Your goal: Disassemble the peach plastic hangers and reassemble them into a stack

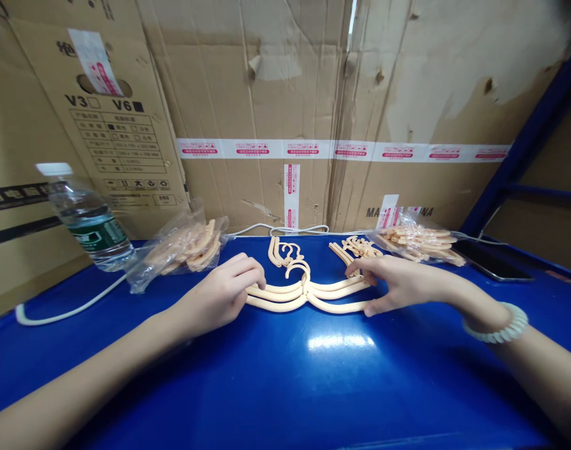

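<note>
Several cream-coloured clothes hangers (332,308) lie side by side on the blue tabletop (285,387), their hooks overlapping at the centre and pointing away from me. My left hand (229,287) is closed around the left ends of the hanger arms, with its fingers curled and the tips partly hidden. At the other side, my right hand (395,282) spans the right ends, thumb at the nearest hanger and fingers at the farther ones. Behind them lie loose curved arm pieces and hooks (285,251) and a second small pile of cream pieces (360,246).
A clear plastic bag of cream pieces (187,247) lies at left beside a water bottle (95,228). Another bag (419,240) and a dark phone (494,261) are at right. A white cable (70,315) crosses the table. Cardboard (248,106) walls the back.
</note>
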A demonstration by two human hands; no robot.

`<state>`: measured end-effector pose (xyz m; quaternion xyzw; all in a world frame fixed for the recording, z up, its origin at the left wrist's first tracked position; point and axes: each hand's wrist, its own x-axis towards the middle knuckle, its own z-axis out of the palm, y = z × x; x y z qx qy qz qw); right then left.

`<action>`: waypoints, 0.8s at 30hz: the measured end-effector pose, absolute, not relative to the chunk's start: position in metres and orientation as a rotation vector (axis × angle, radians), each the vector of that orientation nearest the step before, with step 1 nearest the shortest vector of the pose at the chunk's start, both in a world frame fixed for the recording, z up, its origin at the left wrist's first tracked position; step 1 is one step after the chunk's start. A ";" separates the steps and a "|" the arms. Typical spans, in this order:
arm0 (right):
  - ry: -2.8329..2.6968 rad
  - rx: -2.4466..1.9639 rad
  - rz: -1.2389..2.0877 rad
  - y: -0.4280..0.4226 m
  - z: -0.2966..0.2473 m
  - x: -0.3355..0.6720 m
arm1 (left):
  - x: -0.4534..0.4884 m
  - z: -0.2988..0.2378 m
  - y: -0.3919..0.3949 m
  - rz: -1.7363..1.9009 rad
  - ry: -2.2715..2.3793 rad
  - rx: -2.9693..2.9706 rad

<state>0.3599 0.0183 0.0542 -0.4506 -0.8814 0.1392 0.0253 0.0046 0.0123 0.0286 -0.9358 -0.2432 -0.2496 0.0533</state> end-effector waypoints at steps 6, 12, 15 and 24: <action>-2.745 -1.431 0.376 0.017 0.056 0.358 | 0.005 0.029 0.012 -0.743 -0.743 -2.837; -2.752 -1.414 0.351 0.016 0.057 0.355 | 0.005 0.029 0.012 -0.752 -0.740 -2.838; -2.753 -1.423 0.349 0.016 0.057 0.355 | 0.005 0.029 0.012 -0.761 -0.736 -2.843; -2.694 -1.407 0.294 0.017 0.056 0.356 | 0.004 0.028 0.013 -0.783 -0.720 -2.837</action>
